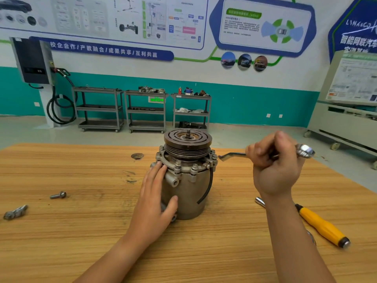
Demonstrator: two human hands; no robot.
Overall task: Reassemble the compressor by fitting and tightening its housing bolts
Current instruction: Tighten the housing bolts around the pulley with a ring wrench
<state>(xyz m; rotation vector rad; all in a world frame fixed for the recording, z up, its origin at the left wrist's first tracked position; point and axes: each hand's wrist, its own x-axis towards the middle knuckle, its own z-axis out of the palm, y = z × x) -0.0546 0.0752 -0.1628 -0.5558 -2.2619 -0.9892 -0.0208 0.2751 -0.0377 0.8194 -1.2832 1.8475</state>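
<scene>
A grey metal compressor [189, 193] stands upright on the wooden table [81, 231], its dark grooved pulley [187, 141] on top. Several bolts [194, 167] sit in the flange ring below the pulley. My left hand [157, 193] lies against the compressor's left side, fingers straight, thumb low on the housing. My right hand [274, 166] is raised to the right of the compressor and grips a metal wrench [232, 155]. The wrench's dark end points toward the flange bolts without touching them; its shiny end [305, 151] sticks out to the right of my fist.
A loose bolt [58, 195] and a small metal fitting [15, 212] lie on the table's left. A yellow-handled driver [320, 224] with a socket tip lies at the right. A knot hole [137, 156] marks the tabletop. Shelving carts [145, 110] stand by the far wall.
</scene>
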